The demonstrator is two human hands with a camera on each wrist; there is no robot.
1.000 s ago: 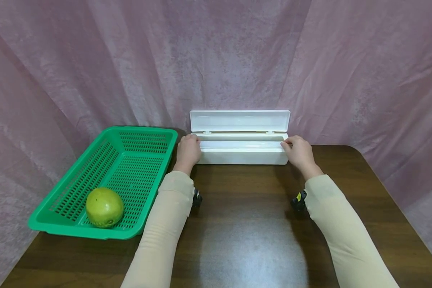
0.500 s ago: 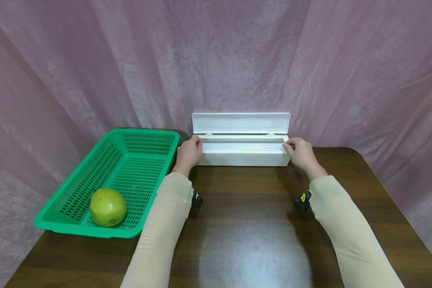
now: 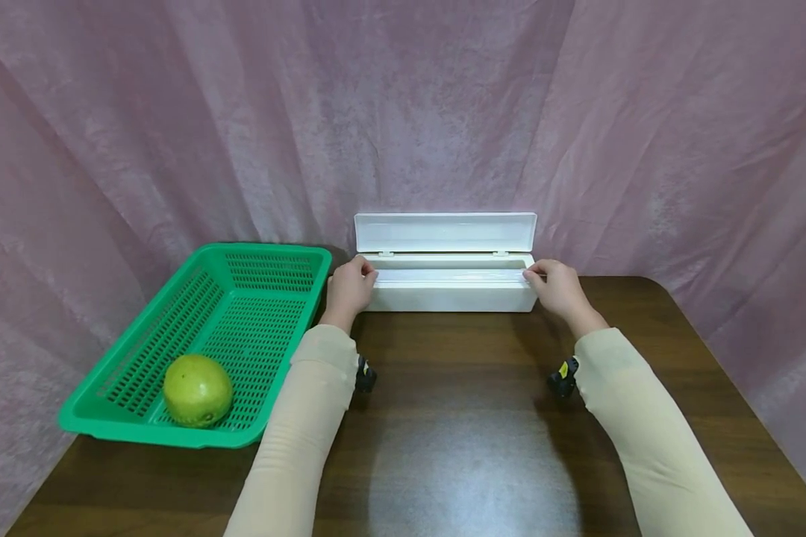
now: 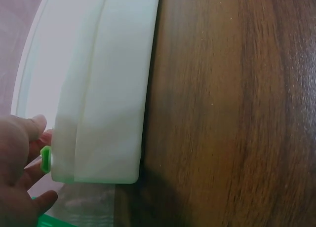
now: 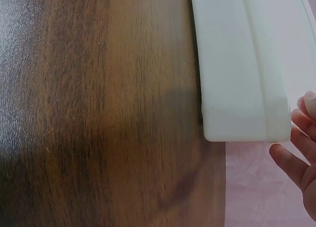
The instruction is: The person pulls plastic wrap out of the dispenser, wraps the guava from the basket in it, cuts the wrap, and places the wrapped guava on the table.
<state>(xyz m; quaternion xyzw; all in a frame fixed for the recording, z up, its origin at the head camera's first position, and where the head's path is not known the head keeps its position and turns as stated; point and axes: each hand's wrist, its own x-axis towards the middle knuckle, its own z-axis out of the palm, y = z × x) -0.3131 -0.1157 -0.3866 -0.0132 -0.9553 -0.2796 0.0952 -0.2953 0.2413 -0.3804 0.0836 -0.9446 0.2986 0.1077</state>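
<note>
A long white plastic wrap dispenser (image 3: 450,300) lies at the table's back edge. Its hinged lid (image 3: 445,233) stands raised, and shiny clear film (image 3: 450,276) stretches across the opening. At the left end my left hand (image 3: 349,291) pinches the film's edge between thumb and index finger. My right hand (image 3: 559,289) does likewise at the right end. A small green slider (image 4: 46,159) sits at the dispenser's left end, close to my left fingers. The film at the fingertips is too clear to make out well.
A green slotted basket (image 3: 141,434) stands on the left, beside my left forearm, with a round yellow-green fruit (image 3: 197,390) near its front. The brown wooden table (image 3: 457,418) extends toward me. A pink curtain (image 3: 443,112) hangs right behind the dispenser.
My left hand has turned slightly, so its thumb and index finger now show pinched together inside the dispenser's left end. My right hand has hardly moved. The whole head view has shifted slightly.
</note>
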